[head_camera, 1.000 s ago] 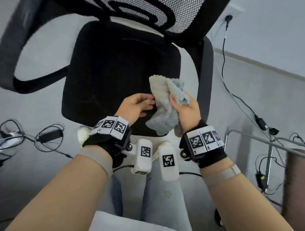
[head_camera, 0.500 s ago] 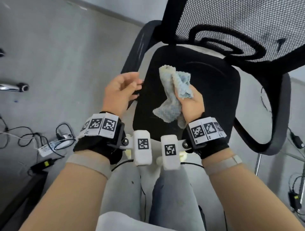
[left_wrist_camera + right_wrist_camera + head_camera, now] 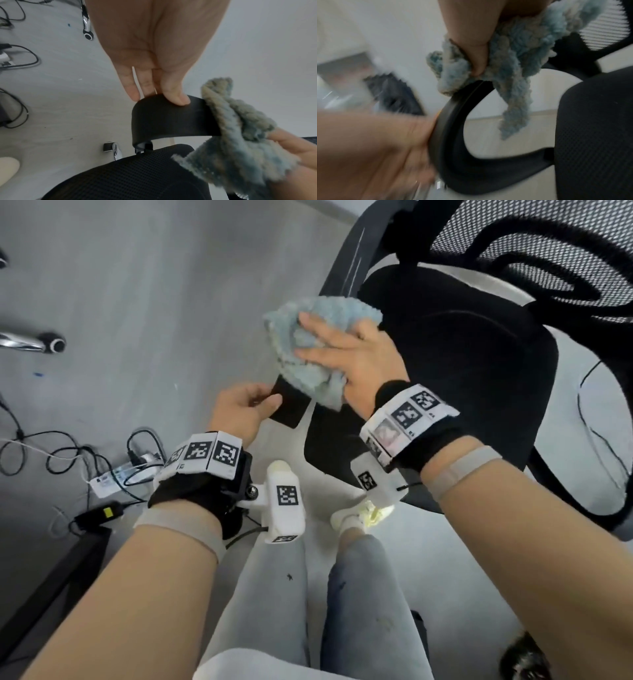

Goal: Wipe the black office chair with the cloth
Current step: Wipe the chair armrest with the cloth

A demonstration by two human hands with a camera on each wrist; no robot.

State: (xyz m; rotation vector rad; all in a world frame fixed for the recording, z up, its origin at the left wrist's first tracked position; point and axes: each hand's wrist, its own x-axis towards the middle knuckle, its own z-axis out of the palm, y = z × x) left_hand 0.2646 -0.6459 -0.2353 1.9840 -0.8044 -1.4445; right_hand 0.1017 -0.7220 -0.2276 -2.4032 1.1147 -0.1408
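1. Black office chair seen at upper right of the head view; seat and mesh backrest cut off by the top and right edges
2. Near armrest running from upper centre down to mid-frame; its middle stretch hidden under the cloth
3. Cloth, fluffy, blue-grey, bunched on top of that armrest at centre of the head view, a loose tail hanging toward the seat side
4. Right hand laid over the cloth with fingers spread across it; in the right wrist view thumb and fingers noted curled round the bunched fabric against the armrest, so gripping the cloth
5. Left hand at mid-frame just below and left of the cloth; thumb pressed on the armrest's rounded front end, fingers behind its edge, pinching the armrest
6. Fingertips of the left hand hidden behind the armrest in the left wrist view
7. Right wrist view blurred; left hand there only a smear at lower left, detail not readable
8. Chair base mostly out of sight; one chrome leg with a castor glimpsed under the seat in the left wrist view
9. Cables and a power strip on the grey floor at left of the head view; labels too small to read
10. Second chrome leg with castor at far left, cut off by the frame edge
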